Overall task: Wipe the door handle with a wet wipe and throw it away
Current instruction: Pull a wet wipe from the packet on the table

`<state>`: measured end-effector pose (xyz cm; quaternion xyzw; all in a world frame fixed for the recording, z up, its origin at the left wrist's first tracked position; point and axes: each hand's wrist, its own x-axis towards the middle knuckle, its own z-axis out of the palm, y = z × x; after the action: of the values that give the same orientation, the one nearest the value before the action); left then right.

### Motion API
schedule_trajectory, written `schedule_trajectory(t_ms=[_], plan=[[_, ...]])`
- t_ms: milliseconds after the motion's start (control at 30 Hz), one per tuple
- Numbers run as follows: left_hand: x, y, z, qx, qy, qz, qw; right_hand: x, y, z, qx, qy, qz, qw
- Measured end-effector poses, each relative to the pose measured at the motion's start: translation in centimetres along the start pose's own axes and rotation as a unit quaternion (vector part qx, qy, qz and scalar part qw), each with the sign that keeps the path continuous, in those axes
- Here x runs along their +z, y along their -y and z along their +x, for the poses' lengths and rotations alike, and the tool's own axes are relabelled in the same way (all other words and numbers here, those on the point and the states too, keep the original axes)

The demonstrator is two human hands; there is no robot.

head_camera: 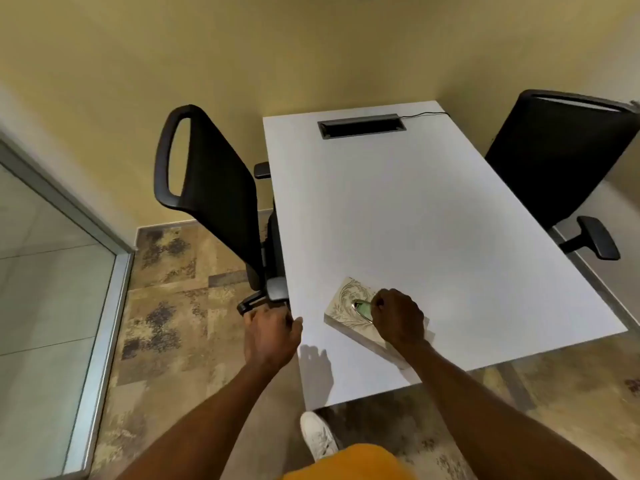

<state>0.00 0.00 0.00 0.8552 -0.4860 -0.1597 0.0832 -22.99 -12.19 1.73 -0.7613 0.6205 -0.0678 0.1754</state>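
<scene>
Wipe box (pixel 349 311): is being seen lying flat near the front left of the white tabletop (pixel 433 220); its right half is being covered by the right hand (pixel 398 318); a greenish wipe (pixel 363 308) is being glimpsed in the oval opening.
Right hand: is being held curled at the opening; fingertips are being hidden, so a pinch on the wipe cannot be told.
Left hand (pixel 272 332): is being rested at the tabletop's left edge, fingers loosely bent, nothing held.
Chairs: a black chair (pixel 214 188) is being shown left; another (pixel 561 157) is being cut off right.
</scene>
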Motion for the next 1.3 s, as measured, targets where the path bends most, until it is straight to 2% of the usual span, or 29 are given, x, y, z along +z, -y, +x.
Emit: schedule_trajectory(t_ms=[200,367,567,733,1000,1133,1300], plan=[[3.2,-5.5,2.5,-0.021,0.084,-0.047,0.995,0.6,-3.3,1.0,0.020,0.056,-0.045,0.997],[4.9,-8.2,4.1,-0.035,0.111,-0.054,0.992,1.4,-4.1,2.0,0.000,0.076,-0.051,0.996],[6.3,-7.6,4.7,-0.019,0.121,0.006,0.992,2.7,-4.2,2.5,-0.042,0.074,-0.092,0.992],[7.3,-7.2,4.8,-0.024,0.117,0.013,0.993,3.6,-4.0,2.9,-0.066,0.056,-0.156,0.984],[8.0,-7.3,4.6,-0.041,0.116,0.000,0.992,3.1,-4.5,4.4,-0.149,0.105,-0.157,0.971],[8.2,-7.4,4.6,-0.049,0.114,0.001,0.992,2.9,-5.1,4.1,-0.152,0.099,-0.112,0.977],[8.2,-7.6,4.6,-0.062,0.104,0.005,0.993,1.9,-5.5,3.3,-0.027,0.108,0.046,0.993]])
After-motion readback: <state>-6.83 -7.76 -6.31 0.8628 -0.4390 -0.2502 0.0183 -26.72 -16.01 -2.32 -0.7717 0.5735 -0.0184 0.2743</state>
